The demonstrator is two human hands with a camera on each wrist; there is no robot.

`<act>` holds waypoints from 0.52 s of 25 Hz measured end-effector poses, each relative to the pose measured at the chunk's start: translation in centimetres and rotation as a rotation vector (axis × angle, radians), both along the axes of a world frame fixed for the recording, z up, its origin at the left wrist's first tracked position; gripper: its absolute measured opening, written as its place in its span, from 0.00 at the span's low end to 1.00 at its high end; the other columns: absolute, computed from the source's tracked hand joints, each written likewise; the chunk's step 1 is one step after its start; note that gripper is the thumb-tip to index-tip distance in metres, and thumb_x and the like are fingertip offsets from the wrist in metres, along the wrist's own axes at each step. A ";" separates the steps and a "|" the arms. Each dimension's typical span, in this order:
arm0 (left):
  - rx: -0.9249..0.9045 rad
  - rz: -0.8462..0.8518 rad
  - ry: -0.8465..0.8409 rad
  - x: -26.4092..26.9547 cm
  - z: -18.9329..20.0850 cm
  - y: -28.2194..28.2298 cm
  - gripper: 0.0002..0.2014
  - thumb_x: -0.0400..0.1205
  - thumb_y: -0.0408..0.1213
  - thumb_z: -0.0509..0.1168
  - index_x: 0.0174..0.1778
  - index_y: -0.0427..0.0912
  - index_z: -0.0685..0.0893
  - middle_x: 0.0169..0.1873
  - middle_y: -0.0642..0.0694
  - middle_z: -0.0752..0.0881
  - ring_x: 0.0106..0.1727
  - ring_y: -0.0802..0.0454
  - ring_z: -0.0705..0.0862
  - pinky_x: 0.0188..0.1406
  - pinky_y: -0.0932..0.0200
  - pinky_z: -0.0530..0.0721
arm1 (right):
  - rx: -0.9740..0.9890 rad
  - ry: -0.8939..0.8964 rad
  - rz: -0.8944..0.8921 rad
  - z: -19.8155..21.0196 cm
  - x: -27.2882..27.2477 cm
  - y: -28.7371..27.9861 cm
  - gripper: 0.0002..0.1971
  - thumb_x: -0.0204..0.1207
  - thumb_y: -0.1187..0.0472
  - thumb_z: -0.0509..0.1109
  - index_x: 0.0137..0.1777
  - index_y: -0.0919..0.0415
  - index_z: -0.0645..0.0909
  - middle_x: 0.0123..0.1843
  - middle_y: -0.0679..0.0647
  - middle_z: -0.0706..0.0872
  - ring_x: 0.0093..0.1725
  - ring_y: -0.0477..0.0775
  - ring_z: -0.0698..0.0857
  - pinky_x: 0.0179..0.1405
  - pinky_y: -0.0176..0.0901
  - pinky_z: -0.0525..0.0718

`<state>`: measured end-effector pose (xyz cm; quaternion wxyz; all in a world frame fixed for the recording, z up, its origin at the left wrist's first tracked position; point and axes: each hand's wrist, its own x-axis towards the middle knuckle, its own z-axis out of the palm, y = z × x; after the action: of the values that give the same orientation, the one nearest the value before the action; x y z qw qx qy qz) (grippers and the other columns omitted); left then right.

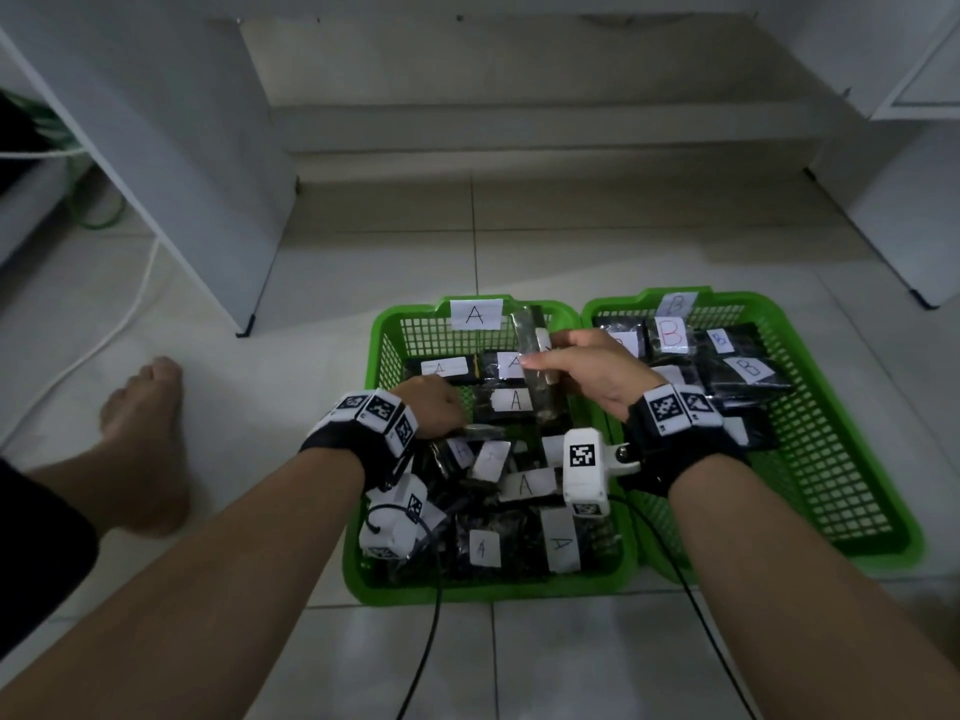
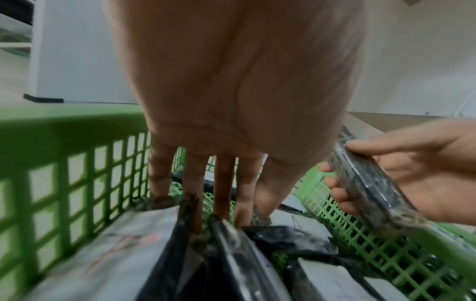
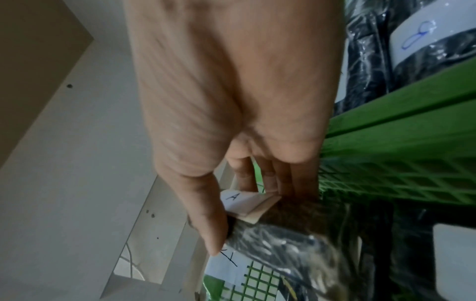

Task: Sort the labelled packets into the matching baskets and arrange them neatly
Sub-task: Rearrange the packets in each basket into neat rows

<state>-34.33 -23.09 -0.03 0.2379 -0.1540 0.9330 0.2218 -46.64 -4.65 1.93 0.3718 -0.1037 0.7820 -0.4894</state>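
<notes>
Two green mesh baskets stand side by side on the tile floor. Basket A (image 1: 483, 589) on the left holds several black packets with white "A" labels (image 1: 514, 400). Basket B (image 1: 852, 392) on the right holds packets labelled "B" (image 1: 748, 366). My right hand (image 1: 550, 356) grips a clear-wrapped dark packet (image 1: 535, 371) upright above the back of basket A; its folded label reads "A" (image 3: 239, 201), and it also appears in the left wrist view as the packet (image 2: 373, 193). My left hand (image 1: 452, 413) reaches down into basket A, its straight fingers (image 2: 224, 183) pushed among upright packets.
A bare foot (image 1: 145, 439) rests on the tiles left of basket A. White furniture panels (image 1: 208, 200) rise at the left and right, with a white cable (image 1: 130, 314) on the floor. Black camera cables (image 1: 426, 641) trail over basket A's front rim.
</notes>
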 end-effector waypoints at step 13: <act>0.126 0.040 0.125 -0.4 -0.9 -0.4 0.11 0.84 0.39 0.63 0.55 0.48 0.90 0.58 0.50 0.88 0.55 0.54 0.85 0.51 0.64 0.79 | 0.142 0.192 0.209 0.9 0.4 -1.8 0.26 0.81 0.56 0.72 0.78 0.51 0.70 0.63 0.54 0.85 0.54 0.54 0.87 0.48 0.52 0.90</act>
<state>-34.78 -23.50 -0.90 0.1840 -0.1432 0.9269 0.2942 -46.21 -6.45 2.88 0.3507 -0.2043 0.8316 -0.3791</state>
